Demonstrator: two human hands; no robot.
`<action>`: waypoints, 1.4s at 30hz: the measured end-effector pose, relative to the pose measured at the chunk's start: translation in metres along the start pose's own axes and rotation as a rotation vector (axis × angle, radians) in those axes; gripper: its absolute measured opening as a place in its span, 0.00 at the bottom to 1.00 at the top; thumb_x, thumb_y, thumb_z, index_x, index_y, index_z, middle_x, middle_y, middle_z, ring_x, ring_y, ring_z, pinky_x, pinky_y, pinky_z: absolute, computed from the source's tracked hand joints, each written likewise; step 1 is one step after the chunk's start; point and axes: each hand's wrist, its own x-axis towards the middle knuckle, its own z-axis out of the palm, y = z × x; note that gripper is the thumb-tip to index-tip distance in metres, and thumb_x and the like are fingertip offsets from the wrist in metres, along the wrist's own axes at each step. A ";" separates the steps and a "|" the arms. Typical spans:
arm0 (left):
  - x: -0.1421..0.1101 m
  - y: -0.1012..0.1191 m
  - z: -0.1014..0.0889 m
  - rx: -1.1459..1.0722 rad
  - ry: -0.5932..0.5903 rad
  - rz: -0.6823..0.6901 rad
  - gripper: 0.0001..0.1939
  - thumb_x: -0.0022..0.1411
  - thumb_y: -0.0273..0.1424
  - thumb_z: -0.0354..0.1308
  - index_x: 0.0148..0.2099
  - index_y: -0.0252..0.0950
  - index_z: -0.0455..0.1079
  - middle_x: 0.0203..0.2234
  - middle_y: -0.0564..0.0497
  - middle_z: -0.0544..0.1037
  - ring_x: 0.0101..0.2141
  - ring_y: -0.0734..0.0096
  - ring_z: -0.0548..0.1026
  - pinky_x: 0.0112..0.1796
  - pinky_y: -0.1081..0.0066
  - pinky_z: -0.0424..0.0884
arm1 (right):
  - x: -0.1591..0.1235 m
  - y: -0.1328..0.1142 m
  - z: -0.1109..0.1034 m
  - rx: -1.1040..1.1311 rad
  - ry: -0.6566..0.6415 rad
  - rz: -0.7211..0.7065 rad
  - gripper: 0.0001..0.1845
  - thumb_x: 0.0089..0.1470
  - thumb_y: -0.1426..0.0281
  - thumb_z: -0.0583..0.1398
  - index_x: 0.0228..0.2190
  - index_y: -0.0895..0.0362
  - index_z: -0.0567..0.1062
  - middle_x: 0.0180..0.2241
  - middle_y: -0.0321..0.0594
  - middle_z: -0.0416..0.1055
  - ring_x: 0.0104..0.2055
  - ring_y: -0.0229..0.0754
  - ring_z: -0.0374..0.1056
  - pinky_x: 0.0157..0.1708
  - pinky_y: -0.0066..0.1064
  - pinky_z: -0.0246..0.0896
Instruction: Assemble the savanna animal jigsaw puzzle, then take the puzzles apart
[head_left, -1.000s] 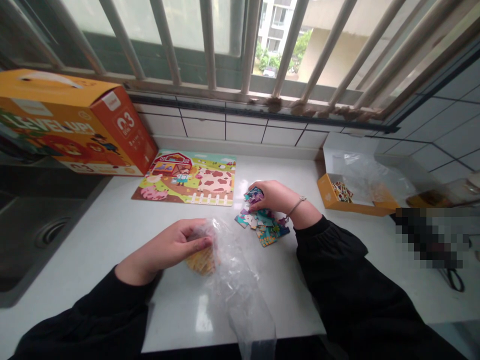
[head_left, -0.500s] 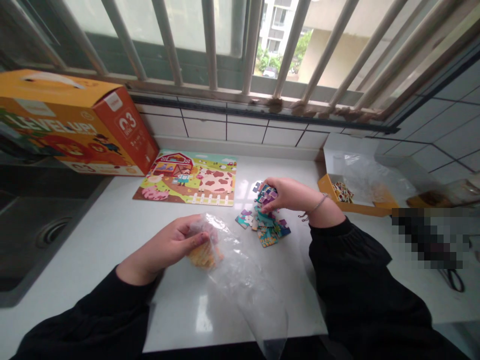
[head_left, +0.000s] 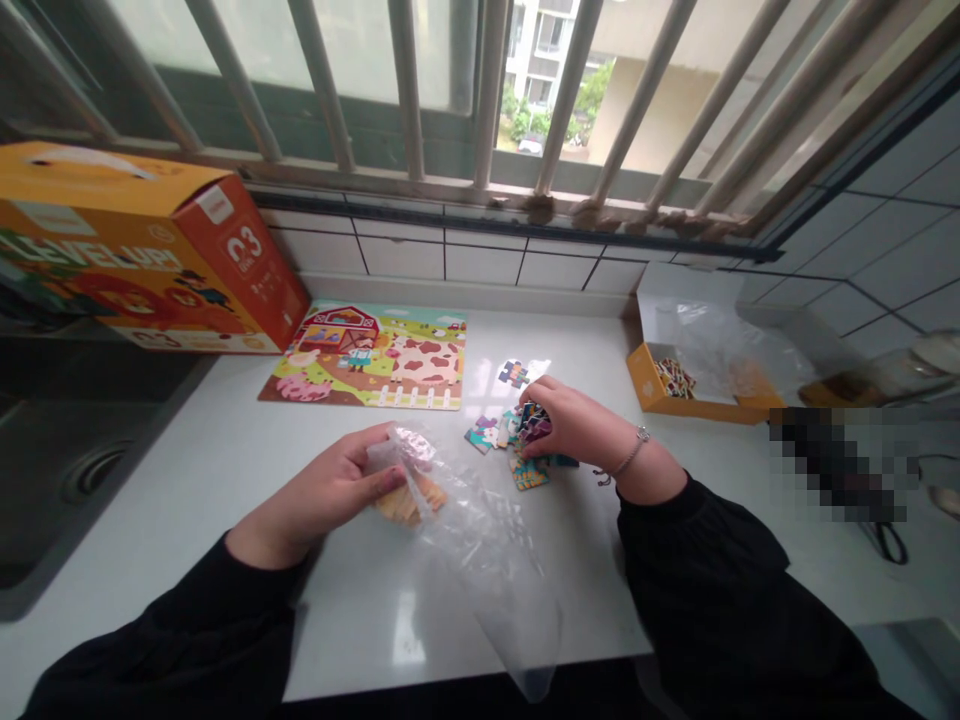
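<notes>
My left hand pinches the top of a clear plastic bag, thumb over the film. Tan and pink pieces show inside the bag near my fingers. The rest of the bag trails limp toward the counter's front edge. My right hand is closed around a clump of jigsaw puzzle pieces, held at the small pile. More loose puzzle pieces in teal, purple and yellow lie beside and under it. One linked bit of puzzle lies just behind the pile.
A farm picture sheet lies flat at the back. To its left stands an orange carton by the sink. An open yellow box with puzzle pieces and plastic film sits at the back right, under the barred window.
My right hand has moved down and toward me over the pile, uncovering a bit of puzzle behind it. My left hand keeps its grip on the bag. The view has shifted slightly.
</notes>
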 end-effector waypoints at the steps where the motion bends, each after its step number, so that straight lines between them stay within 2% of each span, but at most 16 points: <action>1: 0.000 -0.001 -0.001 0.010 -0.008 0.010 0.21 0.68 0.50 0.74 0.49 0.37 0.83 0.41 0.43 0.87 0.41 0.57 0.86 0.41 0.66 0.82 | 0.000 0.002 -0.002 0.016 0.011 0.022 0.33 0.47 0.65 0.82 0.51 0.55 0.79 0.52 0.46 0.79 0.50 0.51 0.77 0.50 0.38 0.71; 6: 0.002 -0.007 -0.006 0.060 -0.038 0.037 0.19 0.69 0.49 0.72 0.49 0.38 0.84 0.42 0.43 0.87 0.41 0.55 0.86 0.42 0.65 0.83 | -0.011 0.016 -0.023 0.063 0.070 0.173 0.35 0.49 0.57 0.81 0.54 0.52 0.78 0.43 0.41 0.83 0.43 0.50 0.79 0.42 0.36 0.70; 10: 0.001 -0.007 -0.007 0.095 -0.019 0.032 0.19 0.70 0.49 0.72 0.50 0.39 0.84 0.43 0.43 0.87 0.42 0.56 0.86 0.43 0.66 0.82 | -0.033 0.027 -0.030 0.040 -0.012 0.201 0.39 0.45 0.56 0.82 0.56 0.50 0.81 0.42 0.40 0.85 0.43 0.52 0.81 0.40 0.36 0.71; 12: 0.001 -0.005 -0.006 0.088 -0.020 0.029 0.20 0.69 0.49 0.72 0.50 0.39 0.84 0.43 0.43 0.87 0.42 0.56 0.86 0.44 0.66 0.81 | -0.045 0.028 -0.022 0.001 -0.056 0.212 0.39 0.43 0.58 0.83 0.55 0.50 0.82 0.42 0.41 0.85 0.43 0.54 0.81 0.40 0.37 0.72; 15: 0.000 -0.003 -0.005 0.082 -0.021 0.032 0.21 0.69 0.51 0.72 0.51 0.39 0.84 0.43 0.43 0.87 0.42 0.57 0.85 0.44 0.65 0.81 | -0.060 0.025 -0.002 -0.043 -0.039 0.210 0.34 0.42 0.61 0.84 0.50 0.52 0.84 0.45 0.45 0.84 0.47 0.57 0.81 0.46 0.41 0.74; 18: 0.000 -0.004 -0.004 0.074 -0.008 0.044 0.24 0.67 0.53 0.73 0.51 0.38 0.83 0.43 0.44 0.86 0.42 0.57 0.85 0.44 0.65 0.80 | -0.072 0.023 0.015 -0.046 0.057 0.193 0.30 0.44 0.62 0.83 0.47 0.53 0.83 0.47 0.46 0.80 0.48 0.55 0.80 0.49 0.42 0.75; 21: 0.001 -0.006 -0.004 0.057 -0.013 0.030 0.28 0.66 0.57 0.72 0.51 0.37 0.83 0.42 0.43 0.86 0.40 0.57 0.83 0.41 0.66 0.80 | -0.081 0.023 0.022 -0.051 0.184 0.153 0.29 0.44 0.61 0.83 0.44 0.53 0.81 0.49 0.47 0.77 0.49 0.55 0.77 0.50 0.42 0.75; 24: 0.002 -0.009 -0.003 0.062 0.013 0.030 0.29 0.70 0.59 0.66 0.51 0.36 0.83 0.42 0.42 0.85 0.40 0.58 0.82 0.41 0.66 0.79 | -0.088 0.023 0.025 -0.035 0.219 0.147 0.26 0.47 0.63 0.82 0.41 0.52 0.76 0.45 0.44 0.79 0.48 0.54 0.77 0.47 0.41 0.73; 26: 0.003 -0.010 -0.001 0.062 0.046 0.047 0.30 0.73 0.59 0.62 0.52 0.36 0.83 0.44 0.41 0.84 0.43 0.57 0.82 0.44 0.65 0.79 | -0.093 0.022 0.027 0.008 0.199 0.196 0.24 0.52 0.63 0.79 0.42 0.51 0.74 0.39 0.40 0.80 0.41 0.52 0.77 0.40 0.38 0.70; 28: 0.004 -0.010 0.002 0.053 0.069 0.059 0.30 0.76 0.58 0.59 0.52 0.36 0.82 0.45 0.41 0.84 0.44 0.57 0.81 0.44 0.65 0.78 | -0.099 0.021 0.031 0.040 0.201 0.233 0.22 0.56 0.62 0.77 0.45 0.51 0.73 0.37 0.38 0.81 0.38 0.50 0.78 0.38 0.37 0.69; 31: 0.005 -0.011 0.005 0.032 0.079 0.079 0.29 0.76 0.59 0.58 0.52 0.37 0.82 0.45 0.42 0.83 0.44 0.58 0.80 0.43 0.66 0.78 | -0.110 0.018 0.038 0.060 0.253 0.195 0.20 0.62 0.62 0.73 0.50 0.51 0.74 0.42 0.44 0.82 0.43 0.54 0.80 0.44 0.41 0.74; 36: 0.005 -0.009 0.008 -0.018 0.089 0.071 0.29 0.75 0.59 0.60 0.53 0.38 0.82 0.45 0.41 0.84 0.45 0.56 0.81 0.44 0.64 0.78 | -0.133 0.014 0.054 0.123 0.336 -0.007 0.19 0.70 0.61 0.66 0.58 0.51 0.74 0.53 0.53 0.81 0.55 0.60 0.78 0.57 0.56 0.76; 38: 0.003 -0.007 0.010 -0.031 0.096 0.058 0.28 0.75 0.58 0.61 0.54 0.38 0.82 0.46 0.42 0.84 0.45 0.55 0.81 0.45 0.64 0.78 | -0.140 0.014 0.060 0.154 0.353 -0.018 0.19 0.71 0.61 0.64 0.59 0.51 0.73 0.54 0.53 0.80 0.56 0.59 0.78 0.57 0.56 0.76; 42: 0.003 -0.005 0.013 -0.042 0.096 0.051 0.27 0.76 0.57 0.60 0.51 0.38 0.82 0.45 0.43 0.84 0.44 0.57 0.81 0.45 0.64 0.77 | -0.148 0.018 0.063 0.174 0.393 0.079 0.17 0.70 0.59 0.65 0.55 0.52 0.73 0.49 0.50 0.79 0.50 0.57 0.78 0.52 0.50 0.77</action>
